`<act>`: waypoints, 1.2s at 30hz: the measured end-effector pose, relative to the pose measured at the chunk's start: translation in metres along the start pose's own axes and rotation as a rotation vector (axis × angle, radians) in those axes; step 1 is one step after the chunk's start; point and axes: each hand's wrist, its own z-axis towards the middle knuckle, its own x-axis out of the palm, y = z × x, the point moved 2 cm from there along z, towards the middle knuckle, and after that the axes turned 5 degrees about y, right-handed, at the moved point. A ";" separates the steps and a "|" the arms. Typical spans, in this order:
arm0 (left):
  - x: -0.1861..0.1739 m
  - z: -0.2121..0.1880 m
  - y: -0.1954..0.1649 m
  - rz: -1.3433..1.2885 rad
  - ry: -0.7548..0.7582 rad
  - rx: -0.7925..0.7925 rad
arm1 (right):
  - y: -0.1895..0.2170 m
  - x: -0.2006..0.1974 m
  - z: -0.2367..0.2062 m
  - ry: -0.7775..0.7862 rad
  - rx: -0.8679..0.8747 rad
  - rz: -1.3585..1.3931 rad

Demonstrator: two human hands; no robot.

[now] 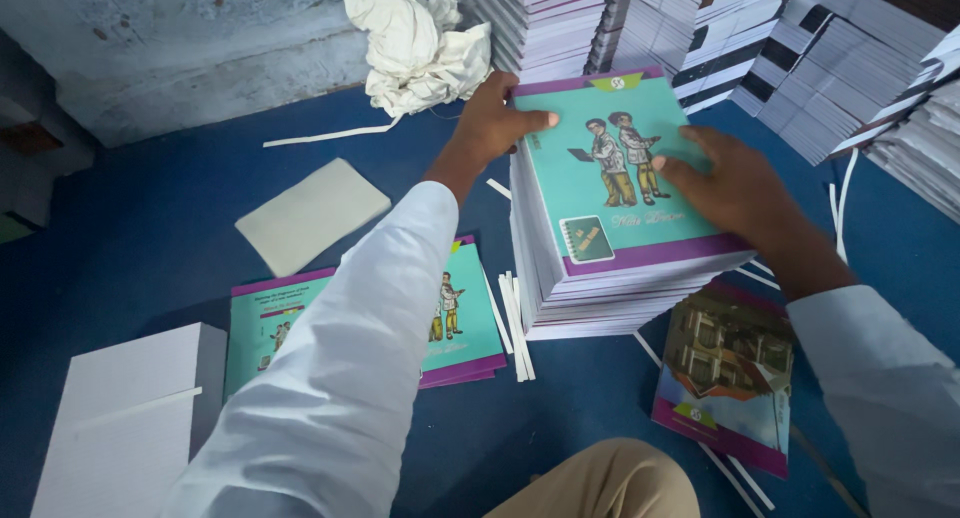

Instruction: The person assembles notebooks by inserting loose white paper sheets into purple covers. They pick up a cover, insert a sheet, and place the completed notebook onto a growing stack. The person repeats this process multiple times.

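A blue floor [150, 228] runs under everything, with a pale blue wall [180, 38] at the top. In the middle sits a tall stack of teal notebooks [600, 268]. The left hand [495, 118] grips the stack's far left corner, fingers bent over the top cover. The right hand [735, 188] lies flat and wide on the cover at 3 o'clock. At 12 o'clock stand more book stacks [700, 28], with a crumpled white cloth [420, 43] just beside them. At 8 o'clock lies an open teal cover [270, 323] and a white paper block [120, 418]. At 5 o'clock lies a book with a house picture [725, 378]. Thin white paper strips [515, 328] lie near the stack.
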 end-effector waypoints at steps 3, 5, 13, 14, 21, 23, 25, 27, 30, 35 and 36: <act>0.001 0.006 0.010 -0.056 0.000 0.017 | 0.002 -0.001 -0.001 0.006 0.014 0.011; 0.003 0.008 0.014 -0.050 -0.005 0.096 | 0.003 -0.002 -0.002 0.023 0.049 0.033; 0.031 -0.014 0.002 -0.237 -0.183 -0.100 | 0.011 -0.004 -0.006 0.023 0.035 -0.008; 0.037 -0.021 0.000 -0.239 -0.185 -0.133 | 0.012 -0.005 -0.007 0.032 0.045 0.006; 0.080 -0.052 -0.004 -0.532 -0.251 -0.141 | 0.010 -0.001 -0.009 0.053 0.080 0.015; 0.082 -0.053 -0.004 -0.538 -0.260 -0.159 | 0.007 0.003 -0.008 0.025 0.035 -0.007; 0.081 -0.053 -0.005 -0.512 -0.250 -0.170 | 0.003 0.008 -0.007 0.003 0.013 -0.038; 0.080 -0.055 -0.007 -0.489 -0.252 -0.184 | 0.000 0.012 -0.007 -0.022 -0.033 -0.050; 0.077 -0.056 -0.010 -0.451 -0.253 -0.218 | -0.002 0.015 -0.006 -0.024 -0.066 -0.030; 0.078 -0.058 -0.013 -0.437 -0.271 -0.227 | -0.002 0.015 -0.007 0.011 -0.031 -0.043; 0.078 -0.058 -0.013 -0.441 -0.277 -0.209 | 0.000 0.015 -0.008 0.004 -0.043 -0.054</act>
